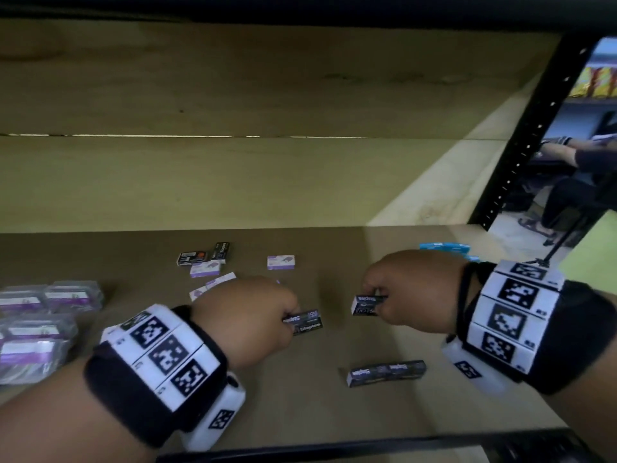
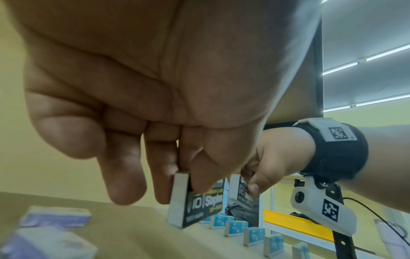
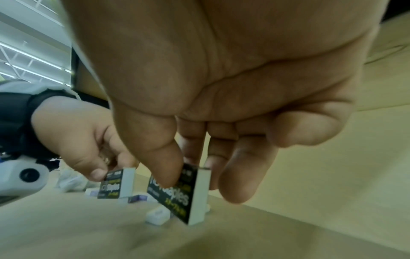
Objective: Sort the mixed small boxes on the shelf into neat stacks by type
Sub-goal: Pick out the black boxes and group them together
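My left hand [image 1: 290, 317] pinches a small black staples box [image 1: 305, 323] between thumb and fingers, low over the brown shelf board [image 1: 334, 419]. The left wrist view shows that box [image 2: 195, 208] on edge under my thumb. My right hand [image 1: 377, 300] pinches a second black staples box [image 1: 365, 305] a short way to the right; in the right wrist view this box [image 3: 184, 194] hangs tilted from thumb and fingers. Black boxes [image 1: 385, 372] lie end to end near the front edge. Behind my left hand, white-and-purple boxes [image 1: 280, 262] and two more black boxes [image 1: 203, 255] lie loose.
Clear plastic packs with purple labels [image 1: 50, 312] are piled at the left. Light blue boxes [image 1: 444, 247] stand in a row behind my right hand, seen as blue boxes [image 2: 235, 227] from the left wrist. A black upright post [image 1: 534, 128] bounds the shelf on the right.
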